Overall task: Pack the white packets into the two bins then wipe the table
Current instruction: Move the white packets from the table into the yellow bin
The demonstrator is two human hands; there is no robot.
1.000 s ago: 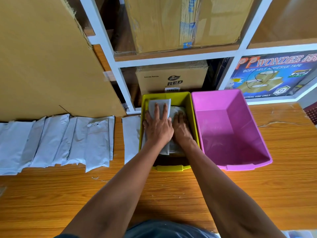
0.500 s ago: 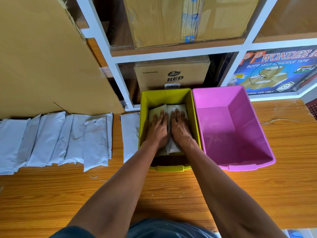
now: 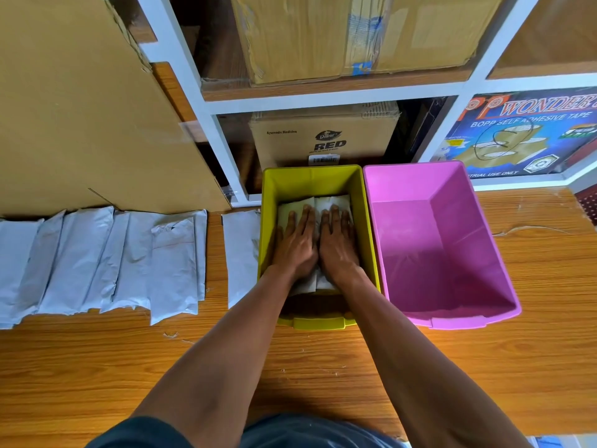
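Both hands down inside the yellow-green bin (image 3: 269,227), at the centre of the view. Left hand (image 3: 295,244) flat, fingers straight and together, pressing on the white packets in the bin (image 3: 336,202). Right hand (image 3: 339,245) likewise flat, fingers extended, pressing just beside the left, thumbs nearly touching. Nothing gripped or pinched by either. Packet edges showing past the fingertips toward 12 o'clock and under the wrists toward 6 o'clock.

Touching the yellow-green bin at 3 o'clock, a pink bin (image 3: 484,253), no packets visible inside. Both standing on the wooden counter (image 3: 129,367).

At 9 o'clock of the yellow-green bin, one single white packet (image 3: 240,257) lying flat just beside its wall. Further toward 9 o'clock, a row of overlapping white packets (image 3: 106,263) spread along the counter to the left edge of the view.

At 10 o'clock, a large cardboard sheet (image 3: 80,118) leaning upright behind the row. At 12 o'clock, a white shelf frame (image 3: 323,105) holding a Dabur Red carton (image 3: 326,137), a taped cardboard box (image 3: 349,33) above it. At 2 o'clock, an adhesive tape box (image 3: 523,134).
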